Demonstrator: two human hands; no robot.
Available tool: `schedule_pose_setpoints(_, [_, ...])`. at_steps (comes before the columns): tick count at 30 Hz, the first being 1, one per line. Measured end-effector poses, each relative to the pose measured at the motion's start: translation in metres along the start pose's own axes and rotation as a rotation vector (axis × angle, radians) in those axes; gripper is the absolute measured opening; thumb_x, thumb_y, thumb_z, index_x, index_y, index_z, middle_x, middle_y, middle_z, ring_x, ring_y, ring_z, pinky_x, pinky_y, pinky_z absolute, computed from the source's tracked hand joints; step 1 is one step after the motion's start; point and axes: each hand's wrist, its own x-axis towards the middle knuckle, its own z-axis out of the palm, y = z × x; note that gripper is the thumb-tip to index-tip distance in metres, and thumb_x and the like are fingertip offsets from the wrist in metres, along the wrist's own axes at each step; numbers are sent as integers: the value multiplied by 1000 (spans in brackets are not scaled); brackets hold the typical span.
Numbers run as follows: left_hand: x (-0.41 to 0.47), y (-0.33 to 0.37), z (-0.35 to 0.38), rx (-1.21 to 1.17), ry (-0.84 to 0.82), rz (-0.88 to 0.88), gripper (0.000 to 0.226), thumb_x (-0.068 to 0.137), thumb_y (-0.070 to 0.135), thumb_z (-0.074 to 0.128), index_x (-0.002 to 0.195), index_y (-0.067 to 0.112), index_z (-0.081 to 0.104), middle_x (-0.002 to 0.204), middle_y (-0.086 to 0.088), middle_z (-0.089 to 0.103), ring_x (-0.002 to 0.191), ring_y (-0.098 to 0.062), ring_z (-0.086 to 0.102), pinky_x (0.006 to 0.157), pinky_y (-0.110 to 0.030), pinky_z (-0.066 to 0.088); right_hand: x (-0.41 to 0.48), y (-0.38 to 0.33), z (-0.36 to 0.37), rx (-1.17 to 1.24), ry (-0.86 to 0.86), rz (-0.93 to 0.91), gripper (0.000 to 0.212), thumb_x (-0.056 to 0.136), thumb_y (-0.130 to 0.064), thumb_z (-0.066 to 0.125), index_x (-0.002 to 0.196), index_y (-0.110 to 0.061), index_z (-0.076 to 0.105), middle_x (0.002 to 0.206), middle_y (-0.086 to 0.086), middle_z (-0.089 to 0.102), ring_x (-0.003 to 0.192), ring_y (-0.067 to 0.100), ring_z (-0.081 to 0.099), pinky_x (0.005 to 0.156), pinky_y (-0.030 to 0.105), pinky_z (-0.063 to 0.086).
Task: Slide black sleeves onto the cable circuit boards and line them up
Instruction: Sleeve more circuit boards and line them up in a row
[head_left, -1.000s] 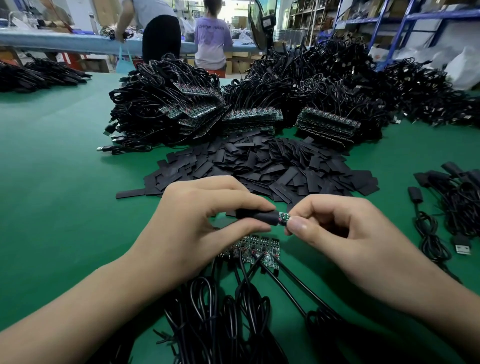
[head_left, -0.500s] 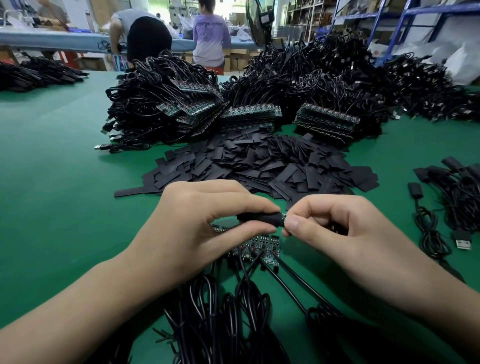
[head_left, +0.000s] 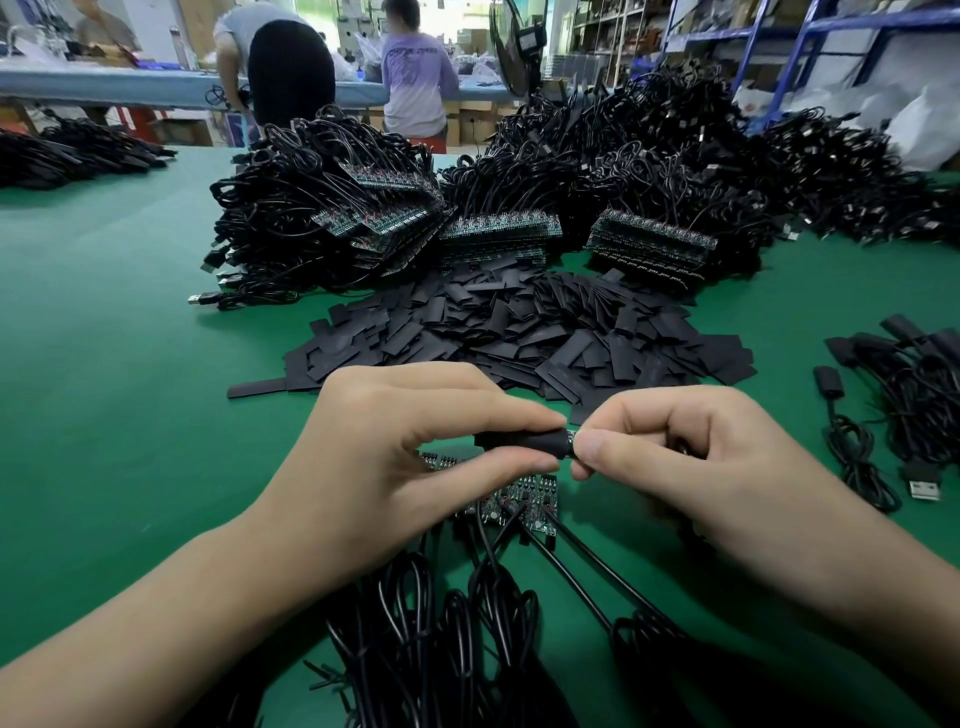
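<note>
My left hand (head_left: 400, 457) pinches a black sleeve (head_left: 524, 442) between thumb and forefinger. My right hand (head_left: 691, 457) pinches the end of a small green circuit board (head_left: 570, 437), of which only a sliver shows at the sleeve's right end. Both hands hover just above the green table. Below them lies a row of bare circuit boards (head_left: 519, 501) with black cables (head_left: 467, 634) running toward me. A heap of loose flat black sleeves (head_left: 519, 332) lies just beyond my hands.
Big piles of coiled black cables with stacked boards (head_left: 498, 231) fill the back of the green table (head_left: 104, 364). Sleeved cables with USB plugs (head_left: 904, 405) lie at the right. Two people (head_left: 415, 78) stand at a far bench.
The sleeve has slid right over the board; less of the green board shows now. Both hands stay close together, almost in place.
</note>
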Motion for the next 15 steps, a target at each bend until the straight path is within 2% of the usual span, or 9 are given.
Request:
schedule_pose_setpoints(6, [0, 1, -1, 11, -3, 7, 20, 85, 23, 78, 102, 15, 79, 91, 12, 72, 82, 0, 68, 77, -14, 49, -1, -1, 3, 31, -1, -7, 29, 85, -51, 63, 82, -24, 76, 54, -4, 34, 51, 18, 22, 43, 24, 18])
schedule_pose_setpoints(8, [1, 1, 0, 6, 22, 9, 19, 85, 24, 77, 101, 15, 80, 90, 12, 72, 81, -1, 68, 77, -13, 48, 0, -1, 2, 44, 3, -9, 32, 80, -56, 65, 82, -26, 76, 56, 1, 34, 55, 29, 22, 47, 36, 19])
schedule_pose_setpoints(10, [2, 2, 0, -19, 51, -8, 19, 85, 25, 77, 101, 15, 80, 90, 11, 74, 81, -2, 69, 77, -13, 48, 1, 1, 3, 100, 16, 5, 36, 74, -58, 65, 78, -25, 77, 56, 3, 33, 58, 31, 23, 53, 42, 19])
schedule_pose_setpoints(11, [2, 3, 0, -26, 64, -16, 19, 85, 25, 78, 101, 15, 80, 90, 10, 74, 81, -2, 69, 77, -14, 48, 2, 2, 3, 140, 15, 16, 35, 72, -57, 66, 77, -24, 76, 55, 2, 33, 57, 29, 23, 52, 41, 20])
schedule_pose_setpoints(15, [3, 8, -1, -36, 48, -31, 19, 84, 25, 78, 101, 16, 80, 89, 13, 73, 81, -1, 69, 77, -13, 47, 4, 4, 2, 243, -26, 58, 33, 71, -51, 69, 74, -19, 75, 52, -3, 36, 49, 13, 30, 47, 20, 32])
